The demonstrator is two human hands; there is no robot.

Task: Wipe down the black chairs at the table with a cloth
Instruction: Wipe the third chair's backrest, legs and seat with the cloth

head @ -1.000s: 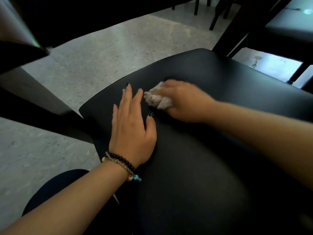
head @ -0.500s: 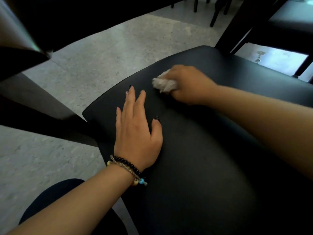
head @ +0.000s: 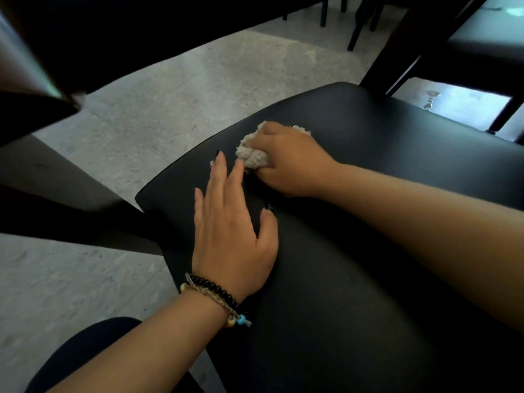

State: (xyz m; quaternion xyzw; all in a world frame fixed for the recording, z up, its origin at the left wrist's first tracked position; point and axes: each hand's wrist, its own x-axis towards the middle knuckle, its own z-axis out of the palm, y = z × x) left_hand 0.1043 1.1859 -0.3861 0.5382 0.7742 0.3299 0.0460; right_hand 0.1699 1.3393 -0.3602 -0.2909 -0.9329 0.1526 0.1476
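Cloth (head: pixel 253 155) is bunched in right hand (head: pixel 286 163), grip clamped on it, pressed to chair seat (head: pixel 368 251) near its far-left edge. Left hand (head: pixel 229 231) lies flat w/ fingers straight, just beside. Unwiped seat prob. stretches right & toward the person.

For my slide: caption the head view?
Right hand rubs cloth across black chair seat; left hand rests flat.

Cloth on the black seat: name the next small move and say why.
Probably sweep the cloth back toward the body across the chair seat. The right hand grips it bunched near the seat's far edge, the left hand rests flat bracing beside it, and the broad near surface lies uncovered.
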